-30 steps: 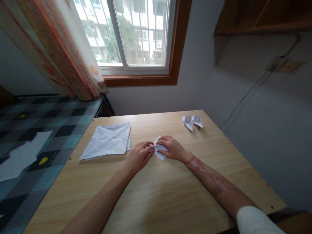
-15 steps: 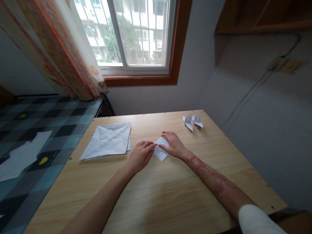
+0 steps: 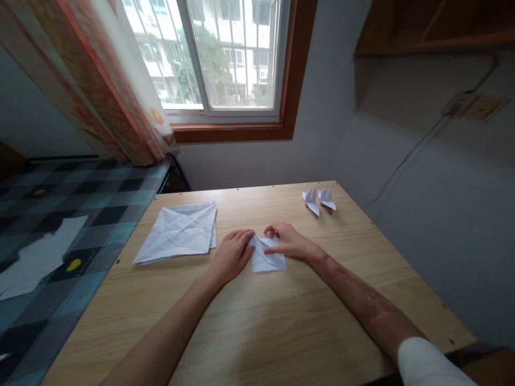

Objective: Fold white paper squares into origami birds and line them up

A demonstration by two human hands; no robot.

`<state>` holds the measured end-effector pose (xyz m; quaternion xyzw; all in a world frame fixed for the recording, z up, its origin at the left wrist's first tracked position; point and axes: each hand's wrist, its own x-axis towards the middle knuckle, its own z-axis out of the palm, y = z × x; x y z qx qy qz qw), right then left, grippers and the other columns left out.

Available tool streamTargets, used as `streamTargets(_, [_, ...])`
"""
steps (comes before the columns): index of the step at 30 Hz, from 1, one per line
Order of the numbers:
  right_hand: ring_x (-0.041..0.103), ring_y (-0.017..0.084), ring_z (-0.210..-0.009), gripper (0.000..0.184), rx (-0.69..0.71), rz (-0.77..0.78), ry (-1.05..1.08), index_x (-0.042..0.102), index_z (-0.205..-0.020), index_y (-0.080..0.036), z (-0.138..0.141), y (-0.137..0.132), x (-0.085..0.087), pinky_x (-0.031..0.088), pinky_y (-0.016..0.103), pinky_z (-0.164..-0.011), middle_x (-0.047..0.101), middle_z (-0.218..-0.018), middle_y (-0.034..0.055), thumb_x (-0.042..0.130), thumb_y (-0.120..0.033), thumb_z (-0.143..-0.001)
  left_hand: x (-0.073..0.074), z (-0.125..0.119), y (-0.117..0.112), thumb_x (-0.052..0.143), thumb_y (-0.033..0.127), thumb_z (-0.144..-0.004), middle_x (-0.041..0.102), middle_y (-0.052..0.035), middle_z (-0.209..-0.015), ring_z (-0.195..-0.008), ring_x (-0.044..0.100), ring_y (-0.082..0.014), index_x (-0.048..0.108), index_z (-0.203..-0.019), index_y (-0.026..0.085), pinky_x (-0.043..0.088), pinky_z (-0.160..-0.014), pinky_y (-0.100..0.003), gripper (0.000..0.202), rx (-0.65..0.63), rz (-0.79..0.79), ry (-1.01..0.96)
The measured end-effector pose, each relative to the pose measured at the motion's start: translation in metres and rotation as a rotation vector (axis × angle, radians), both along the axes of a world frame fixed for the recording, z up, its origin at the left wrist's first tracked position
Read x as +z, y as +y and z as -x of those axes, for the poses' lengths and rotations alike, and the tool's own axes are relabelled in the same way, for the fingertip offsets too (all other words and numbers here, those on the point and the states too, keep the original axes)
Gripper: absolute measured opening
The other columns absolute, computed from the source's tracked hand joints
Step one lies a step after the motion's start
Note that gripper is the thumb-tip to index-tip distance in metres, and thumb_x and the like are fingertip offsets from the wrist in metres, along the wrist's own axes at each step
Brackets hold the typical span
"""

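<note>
A small folded square of white paper (image 3: pixel 269 262) lies on the table between my hands, with a raised flap and creases along its upper part. My left hand (image 3: pixel 233 254) grips its upper left corner, the fingers close together above and the thumb lower down on the edge. At the paper's upper right is my right hand (image 3: pixel 293 241). Its thumb touches the paper near the flap, while the curled fingers stay apart from the thumb, just past the far edge.
On the wooden table (image 3: pixel 225 332), larger creased white sheets (image 3: pixel 181 230) lie to the left. Two folded paper figures (image 3: pixel 310 201) (image 3: pixel 327 199) stand near the far right corner. A checked surface (image 3: pixel 100 214) to the left holds more white paper (image 3: pixel 44 254). Behind are a window and wall.
The small paper has turned, so a straight edge rather than a corner faces me. My right hand has moved slightly right, and its fingers have lifted and curled.
</note>
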<state>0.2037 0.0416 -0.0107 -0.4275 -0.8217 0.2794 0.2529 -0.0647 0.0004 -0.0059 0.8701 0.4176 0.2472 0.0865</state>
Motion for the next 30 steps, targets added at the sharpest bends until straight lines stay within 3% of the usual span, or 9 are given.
streamTargets(4, [0.066, 0.025, -0.100, 0.044, 0.012, -0.010, -0.150, 0.077, -0.104, -0.020, -0.004, -0.006, 0.016, 0.043, 0.034, -0.088, 0.074, -0.102, 0.0044, 0.103, -0.042, -0.076, 0.005, -0.002, -0.004, 0.060, 0.030, -0.107, 0.071, -0.0118, -0.138, -0.129, 0.063, -0.0333, 0.063, -0.142, 0.025, 0.049, -0.116, -0.053, 0.035, 0.003, -0.037, 0.031])
streamTargets(10, [0.063, 0.027, -0.106, 0.046, 0.033, -0.020, -0.237, 0.073, -0.098, -0.019, -0.002, -0.016, 0.030, 0.042, 0.034, -0.091, 0.071, -0.107, 0.0067, 0.103, -0.046, -0.074, 0.012, -0.003, -0.010, 0.068, 0.034, -0.100, 0.068, -0.0115, -0.124, -0.120, 0.062, -0.0340, 0.065, -0.125, 0.022, 0.052, -0.107, -0.050, 0.028, 0.011, -0.026, 0.059])
streamTargets(15, [0.062, 0.024, -0.095, 0.045, 0.041, 0.016, -0.221, 0.069, -0.094, -0.021, -0.002, -0.020, 0.034, 0.041, 0.032, -0.083, 0.071, -0.096, 0.0024, 0.102, -0.040, -0.071, 0.013, -0.003, -0.011, 0.071, 0.036, -0.098, 0.067, -0.0095, -0.115, -0.113, 0.061, -0.0329, 0.065, -0.117, 0.023, 0.053, -0.101, -0.048, 0.024, 0.006, -0.013, 0.028])
streamTargets(22, [0.069, 0.022, -0.095, 0.054, 0.138, 0.215, 0.035, 0.064, -0.124, -0.023, -0.004, -0.021, 0.032, 0.048, 0.028, -0.078, 0.074, -0.107, 0.0010, 0.088, -0.018, -0.076, 0.013, -0.001, -0.008, 0.078, 0.032, -0.088, 0.071, -0.0108, -0.127, -0.119, 0.065, -0.0313, 0.064, -0.112, 0.023, 0.053, -0.103, -0.046, 0.029, -0.021, 0.057, -0.138])
streamTargets(27, [0.068, 0.019, -0.084, 0.055, 0.123, 0.267, 0.283, 0.061, -0.133, -0.025, 0.000, -0.020, 0.037, 0.048, 0.025, -0.070, 0.073, -0.101, -0.0009, 0.083, -0.023, -0.083, 0.004, 0.003, -0.006, 0.076, 0.037, -0.092, 0.074, 0.0001, -0.087, -0.075, 0.067, -0.0195, 0.069, -0.103, 0.024, 0.050, -0.069, -0.030, 0.019, 0.034, 0.273, -0.288])
streamTargets(30, [0.066, 0.018, -0.082, 0.054, 0.095, 0.270, 0.314, 0.066, -0.128, -0.023, 0.001, -0.022, 0.044, 0.047, 0.025, -0.071, 0.073, -0.098, -0.0012, 0.091, -0.035, -0.082, 0.003, 0.004, -0.005, 0.075, 0.044, -0.095, 0.075, 0.0014, -0.083, -0.071, 0.066, -0.0166, 0.070, -0.097, 0.023, 0.048, -0.064, -0.026, 0.022, 0.069, 0.345, -0.411])
